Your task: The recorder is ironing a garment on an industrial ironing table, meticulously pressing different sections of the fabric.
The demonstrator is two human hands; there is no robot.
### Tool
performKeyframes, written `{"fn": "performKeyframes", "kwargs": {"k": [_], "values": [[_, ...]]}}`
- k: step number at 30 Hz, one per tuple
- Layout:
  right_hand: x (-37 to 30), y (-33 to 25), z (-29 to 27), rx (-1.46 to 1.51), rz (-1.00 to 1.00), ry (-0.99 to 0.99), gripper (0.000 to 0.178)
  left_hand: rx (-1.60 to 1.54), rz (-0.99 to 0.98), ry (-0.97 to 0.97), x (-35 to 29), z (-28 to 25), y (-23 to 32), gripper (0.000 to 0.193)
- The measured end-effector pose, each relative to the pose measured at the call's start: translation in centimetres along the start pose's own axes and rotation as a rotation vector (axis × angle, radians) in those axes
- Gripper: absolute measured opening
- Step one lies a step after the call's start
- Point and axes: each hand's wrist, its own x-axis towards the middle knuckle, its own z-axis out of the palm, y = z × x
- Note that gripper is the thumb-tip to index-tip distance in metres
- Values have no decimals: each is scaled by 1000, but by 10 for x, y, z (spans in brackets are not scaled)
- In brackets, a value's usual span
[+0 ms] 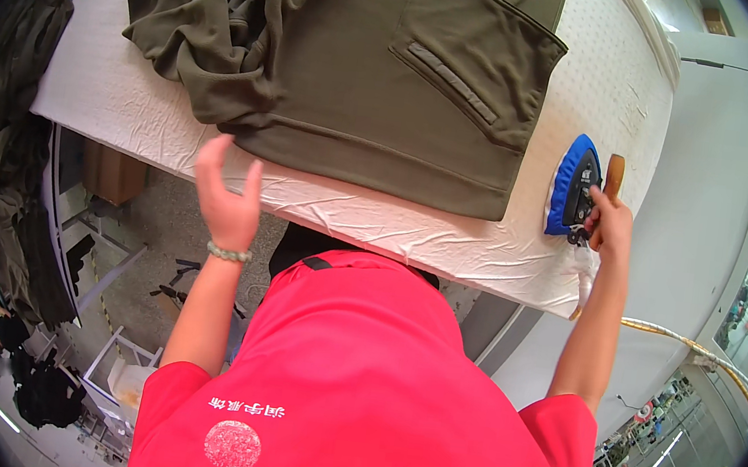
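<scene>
An olive-green jacket lies on the white padded ironing table, its hem toward me and a slanted pocket at the right. One sleeve is bunched up at the left. My left hand hovers at the table's front edge near the hem's left end, fingers apart and holding nothing. At the right, my right hand is closed around the wooden handle of a steam iron with a blue cover round its base. The iron stands beside the garment, apart from it.
Dark garments hang along the left side. A hose and cables run off to the right from near the iron. Beneath the table are a brown box and a metal frame. A pale wall panel rises beyond the table's right edge.
</scene>
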Motion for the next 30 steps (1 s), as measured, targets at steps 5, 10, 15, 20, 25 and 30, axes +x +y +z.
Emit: {"fn": "performKeyframes", "kwargs": {"k": [5, 10, 15, 20, 25, 30], "values": [[-42, -82, 14, 48, -187, -89, 38, -740, -1115, 59, 38, 16, -16, 41], [-72, -103, 78, -269, -760, -84, 42, -1263, -1125, 92, 38, 35, -31, 43], [-93, -118, 109, -569, -788, -223, 52, -1920, -1196, 234, 49, 28, -15, 47], [-115, -166, 148, -614, -910, -289, 50, -1711, -1088, 210, 54, 19, -11, 41], [-152, -235, 208, -582, -979, -418, 47, -1049, -935, 307, 42, 38, -12, 38], [-154, -255, 209, -580, -920, -495, 51, -947, -924, 195, 34, 25, -21, 36]]}}
